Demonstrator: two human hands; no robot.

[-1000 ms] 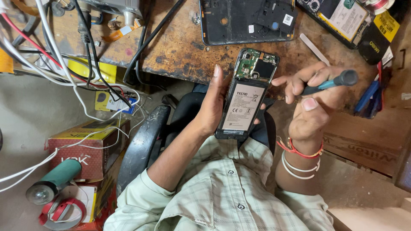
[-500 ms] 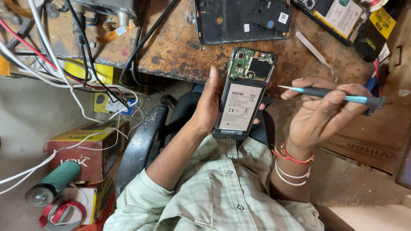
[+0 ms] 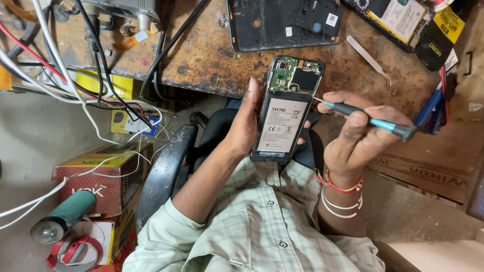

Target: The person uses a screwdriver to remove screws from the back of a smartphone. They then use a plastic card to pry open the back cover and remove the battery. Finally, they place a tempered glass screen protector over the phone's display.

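While the left hand (image 3: pixel 242 128) cradles the opened phone (image 3: pixel 286 108) upright over the lap, just near of the bench (image 3: pixel 201 55) edge, its fingers clasped round the phone's edges, the right hand (image 3: pixel 360 133) pinches a teal-handled screwdriver (image 3: pixel 370 121), tip touching the phone's right edge by the exposed green board. Judging by this, a screw or clip is being worked; next calls for steady, fine tip placement. The phone's long axis runs near-to-far, camera end pointing far.
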